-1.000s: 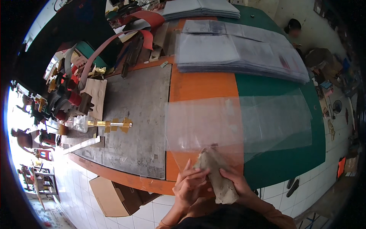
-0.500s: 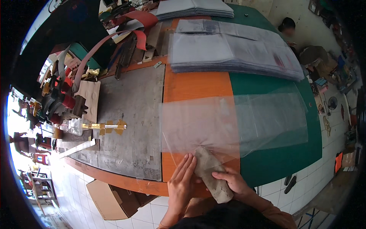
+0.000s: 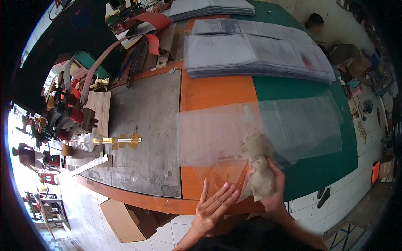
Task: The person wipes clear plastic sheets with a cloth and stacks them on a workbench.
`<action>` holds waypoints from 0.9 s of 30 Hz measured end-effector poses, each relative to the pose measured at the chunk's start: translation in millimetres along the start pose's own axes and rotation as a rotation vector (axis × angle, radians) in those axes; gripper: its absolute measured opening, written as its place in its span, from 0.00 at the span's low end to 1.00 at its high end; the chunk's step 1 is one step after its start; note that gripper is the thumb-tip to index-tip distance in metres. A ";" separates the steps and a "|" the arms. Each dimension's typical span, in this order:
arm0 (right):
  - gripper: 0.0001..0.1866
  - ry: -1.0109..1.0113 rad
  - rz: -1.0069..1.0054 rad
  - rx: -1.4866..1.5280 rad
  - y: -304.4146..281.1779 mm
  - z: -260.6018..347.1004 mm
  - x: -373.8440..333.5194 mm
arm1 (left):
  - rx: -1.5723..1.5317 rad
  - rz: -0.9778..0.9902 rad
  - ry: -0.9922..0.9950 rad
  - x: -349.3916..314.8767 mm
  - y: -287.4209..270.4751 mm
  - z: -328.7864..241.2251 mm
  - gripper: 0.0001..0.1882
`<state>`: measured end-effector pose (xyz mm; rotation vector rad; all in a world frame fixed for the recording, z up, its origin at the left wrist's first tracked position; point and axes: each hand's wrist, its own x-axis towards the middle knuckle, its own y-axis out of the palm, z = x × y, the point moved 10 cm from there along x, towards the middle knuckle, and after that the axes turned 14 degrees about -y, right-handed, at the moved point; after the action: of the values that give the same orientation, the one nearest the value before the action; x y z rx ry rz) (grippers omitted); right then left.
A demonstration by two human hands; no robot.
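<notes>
A clear plastic sheet [image 3: 301, 129] lies across the orange and green parts of the table, with a loose flap folded toward me. My right hand [image 3: 274, 186] grips a crumpled beige cloth [image 3: 263, 180], whose far end rests on the sheet near the line between orange and green. Flat and with fingers spread, my left hand [image 3: 215, 207] lies at the near edge of the sheet, to the left of the cloth. Nothing shows in its grasp.
Behind the sheet is a thick stack of clear plastic sleeves [image 3: 226, 52], and another stack [image 3: 209, 7] lies farther back. A grey metal plate [image 3: 146, 154] covers the table's left, beside a machine [image 3: 67, 113]. Below stands a cardboard box [image 3: 121, 219]. Another person [image 3: 315, 25] sits at the far right.
My right hand has moved the cloth forward and to the right over the sheet. My left hand has come back slightly toward me, away from the cloth, with its fingers now spread.
</notes>
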<state>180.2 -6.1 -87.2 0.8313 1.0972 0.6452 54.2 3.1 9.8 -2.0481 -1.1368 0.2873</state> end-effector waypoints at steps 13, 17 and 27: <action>0.17 -0.256 0.065 -0.110 4.8 61.7 16.6 | 0.182 0.288 -0.023 6.6 -11.1 21.2 0.17; 0.18 -0.269 -0.023 -0.340 -12.7 58.8 19.9 | 0.158 0.282 0.082 70.9 -30.7 10.6 0.17; 0.28 -0.488 0.126 -0.967 22.2 42.6 3.1 | -0.432 0.724 -0.113 191.0 112.9 -16.8 0.21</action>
<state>220.3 -2.4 -60.8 0.1796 0.2082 0.9023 244.3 112.0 -28.7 -2.8163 -0.4935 0.5484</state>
